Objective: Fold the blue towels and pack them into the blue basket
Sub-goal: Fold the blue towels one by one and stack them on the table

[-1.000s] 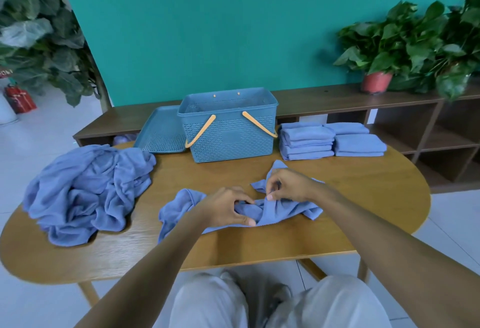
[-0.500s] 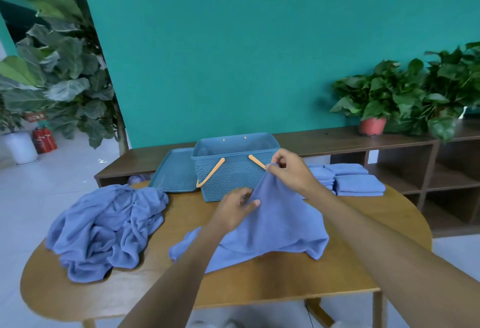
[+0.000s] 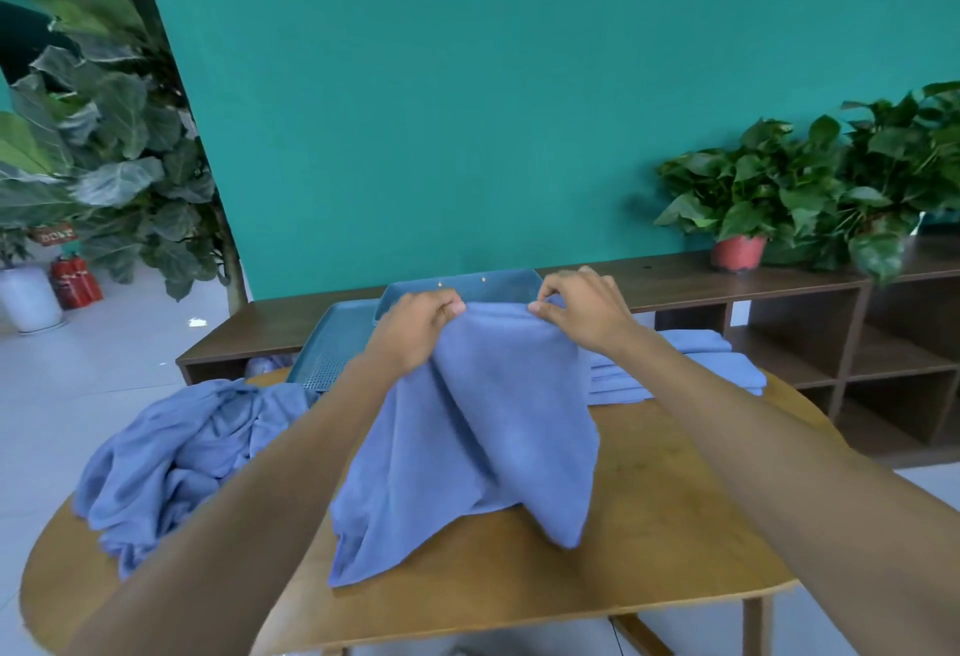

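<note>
Left of the basket [image 3: 462, 288] sits your big unfolded pile [image 3: 176, 452], so most work remains. Right of the basket, folded stacks [image 3: 696, 369] wait, apparently unpacked. Front of the basket, your towel [image 3: 483, 437] hangs over the table [image 3: 649, 541], left hand [image 3: 415, 330] and right hand [image 3: 582, 309] each pinching its top edge.

Blue basket [image 3: 470, 286] mostly behind held towel [image 3: 483, 426]; folded stacks [image 3: 691, 369] partly behind right forearm.
</note>
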